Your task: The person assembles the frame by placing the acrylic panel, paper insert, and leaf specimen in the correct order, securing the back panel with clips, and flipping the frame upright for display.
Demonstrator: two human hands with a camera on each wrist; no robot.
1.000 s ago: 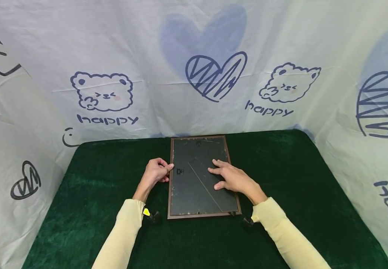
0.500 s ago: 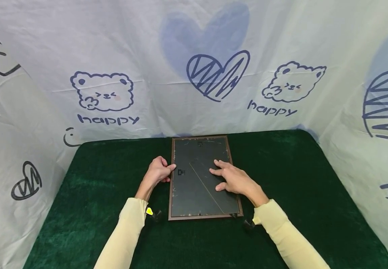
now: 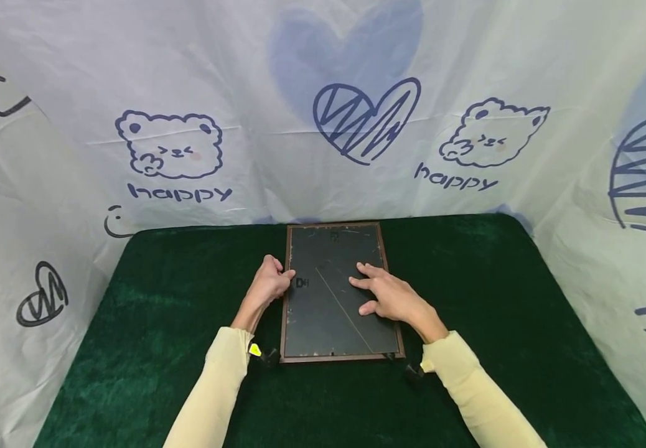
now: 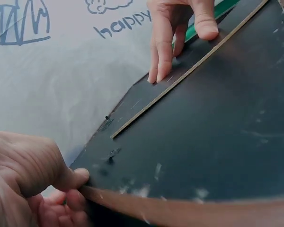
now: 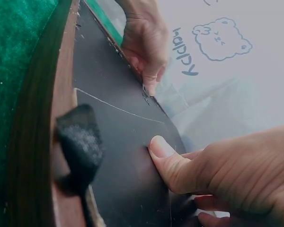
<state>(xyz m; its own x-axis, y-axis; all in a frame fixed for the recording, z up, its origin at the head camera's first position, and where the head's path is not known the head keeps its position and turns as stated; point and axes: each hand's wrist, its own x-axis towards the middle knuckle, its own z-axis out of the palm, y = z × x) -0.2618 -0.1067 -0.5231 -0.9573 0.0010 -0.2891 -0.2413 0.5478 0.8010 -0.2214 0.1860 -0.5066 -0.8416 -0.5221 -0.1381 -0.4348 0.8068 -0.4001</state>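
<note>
A picture frame [image 3: 336, 323] lies face down, its black back panel up inside a brown rim. My left hand [image 3: 267, 283] pinches the frame's left edge. In the left wrist view, the left thumb [image 4: 78, 178] rests on top of the rim, and the other fingers curl below it. Spread across the right part of the panel, my right hand [image 3: 393, 295] touches it with extended fingers. A thin diagonal slit [image 3: 345, 311] runs down the panel between the hands. A dark tab [image 5: 83, 142] shows by the rim in the right wrist view; its kind is unclear.
Dark green cloth [image 3: 188, 373] covers the table under the frame. A pale curtain [image 3: 278, 155] printed with hearts and bears stands behind and at both sides, close to the frame's far edge. Small black devices [image 3: 269, 356] sit at the wrists.
My left hand has turned a little at the frame's left edge, its fingers now drawn closer together. The right hand keeps its place on the panel. The head view has shifted slightly.
</note>
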